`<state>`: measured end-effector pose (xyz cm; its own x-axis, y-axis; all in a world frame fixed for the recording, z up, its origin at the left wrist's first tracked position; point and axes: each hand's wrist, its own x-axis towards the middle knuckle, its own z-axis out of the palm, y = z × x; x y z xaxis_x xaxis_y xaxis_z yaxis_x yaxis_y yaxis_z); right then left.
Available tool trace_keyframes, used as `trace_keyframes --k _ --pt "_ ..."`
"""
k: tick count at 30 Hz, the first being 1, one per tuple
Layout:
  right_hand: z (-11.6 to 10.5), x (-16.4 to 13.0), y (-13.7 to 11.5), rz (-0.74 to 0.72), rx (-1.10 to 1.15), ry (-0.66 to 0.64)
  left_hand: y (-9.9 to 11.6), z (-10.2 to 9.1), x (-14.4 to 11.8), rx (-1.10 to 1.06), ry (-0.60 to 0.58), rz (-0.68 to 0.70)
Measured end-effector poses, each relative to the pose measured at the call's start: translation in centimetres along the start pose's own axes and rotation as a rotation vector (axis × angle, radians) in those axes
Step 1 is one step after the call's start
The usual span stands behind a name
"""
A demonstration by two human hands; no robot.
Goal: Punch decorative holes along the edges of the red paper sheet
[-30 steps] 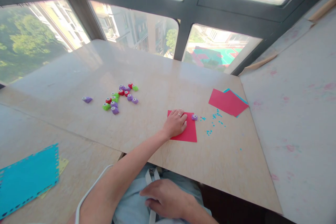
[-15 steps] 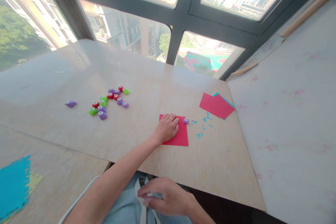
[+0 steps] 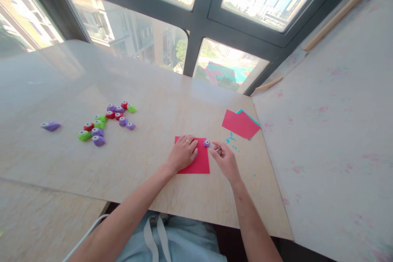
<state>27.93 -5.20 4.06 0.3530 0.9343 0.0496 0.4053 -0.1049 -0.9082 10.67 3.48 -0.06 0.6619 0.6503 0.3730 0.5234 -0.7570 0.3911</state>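
Big pale worktop (image 3: 153, 90) with a red paper square (image 3: 201, 159) near its front edge, left hand (image 3: 182, 153) pressed flat on it, fingers spread loose. Right hand (image 3: 225, 159) sits just beside the paper's right edge, fingers half-curled and holding nothing, tips near the tiny purple punch (image 3: 206, 143) at the paper's top right corner.

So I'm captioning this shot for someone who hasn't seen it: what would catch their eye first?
Probably the red paper square near the table's front edge, with the left hand flat on it and the right hand reaching toward a small purple punch at its far right corner. Next, the cluster of coloured punches off to the left, and the red sheets lying to the right.
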Motion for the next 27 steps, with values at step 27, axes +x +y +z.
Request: trace_keyframes --k 27 --pt "-1.8 3.7 3.1 -0.251 -0.313 -0.276 -0.2 -1.0 0.0 0.029 -0.114 -0.105"
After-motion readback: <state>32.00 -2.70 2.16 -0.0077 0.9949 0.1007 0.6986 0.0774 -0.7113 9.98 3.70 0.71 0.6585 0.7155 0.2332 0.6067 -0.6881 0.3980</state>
